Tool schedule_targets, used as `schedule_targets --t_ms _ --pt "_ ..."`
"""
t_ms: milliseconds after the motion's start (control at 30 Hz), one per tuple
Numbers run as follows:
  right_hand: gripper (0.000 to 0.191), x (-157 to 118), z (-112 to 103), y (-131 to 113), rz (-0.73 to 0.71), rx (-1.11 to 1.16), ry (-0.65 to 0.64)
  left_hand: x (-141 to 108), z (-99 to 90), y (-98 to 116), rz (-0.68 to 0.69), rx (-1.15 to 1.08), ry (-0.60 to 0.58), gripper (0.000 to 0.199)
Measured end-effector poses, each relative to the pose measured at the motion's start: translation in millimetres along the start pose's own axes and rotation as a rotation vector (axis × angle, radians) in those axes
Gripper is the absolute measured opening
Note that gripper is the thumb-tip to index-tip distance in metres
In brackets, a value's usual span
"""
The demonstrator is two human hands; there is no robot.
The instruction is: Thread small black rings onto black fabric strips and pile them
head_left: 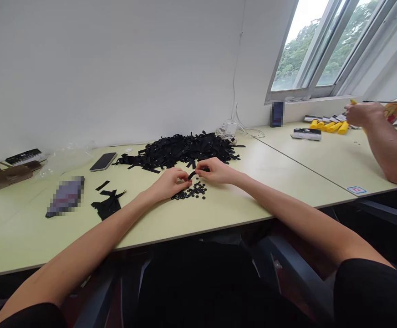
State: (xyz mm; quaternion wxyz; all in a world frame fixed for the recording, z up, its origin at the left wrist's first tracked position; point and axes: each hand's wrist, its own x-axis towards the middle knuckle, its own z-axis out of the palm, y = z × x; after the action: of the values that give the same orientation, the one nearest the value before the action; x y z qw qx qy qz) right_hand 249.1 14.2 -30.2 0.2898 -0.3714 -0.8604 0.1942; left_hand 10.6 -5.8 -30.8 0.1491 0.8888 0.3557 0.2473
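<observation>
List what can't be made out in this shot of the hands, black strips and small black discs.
All in the head view:
- Black strip between the hands: partly hidden by the fingers.
- Small black discs: too small to tell their exact kind.
- Packet at the left: its surface is blurred by pixelation.
- Long thin item in the co-worker's hand: cut off by the right edge.

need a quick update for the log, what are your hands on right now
Left hand and right hand pinching a short black fabric strip. Small round black discs in a loose scatter just below. Large heap of black fabric strips behind the hands.
</observation>
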Motion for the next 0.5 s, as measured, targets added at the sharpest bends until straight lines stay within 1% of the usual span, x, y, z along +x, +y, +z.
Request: schedule_targets --t_ms 100,167,233,300,367,433,500 --pt "0.021 0.4 -0.3 1.5 0.001 0.003 0.017 0.3 -1.4 0.0 -0.043 -0.01 -0.03 0.025" --pt "0.02 0.3 0.8 1.8 0.011 -0.007 0.023 0.0 -1.5 -0.1 -0.049 0.003 -0.06 0.021" --pt "0.02 0.0 2.3 1.7 0.032 -0.031 0.03 -0.3 -1.1 0.3 -0.023 0.043 -0.064 0.017" --pt "0.019 -0.4 3.8 1.6 0.061 -0.056 0.036 -0.6 -0.4 1.1 0.037 0.095 -0.045 0.013" --pt "0.018 -0.5 4.9 1.8 0.086 -0.068 0.044 -0.8 0.4 2.0 0.092 0.106 -0.05 0.009" --pt "0.018 -0.3 6.0 2.1 0.097 -0.063 0.051 -1.3 1.0 2.9 0.107 0.074 -0.072 0.006" --pt "0.017 0.1 7.2 2.6 0.099 -0.055 0.059 -2.0 1.2 3.9 0.1 0.052 -0.069 0.008"
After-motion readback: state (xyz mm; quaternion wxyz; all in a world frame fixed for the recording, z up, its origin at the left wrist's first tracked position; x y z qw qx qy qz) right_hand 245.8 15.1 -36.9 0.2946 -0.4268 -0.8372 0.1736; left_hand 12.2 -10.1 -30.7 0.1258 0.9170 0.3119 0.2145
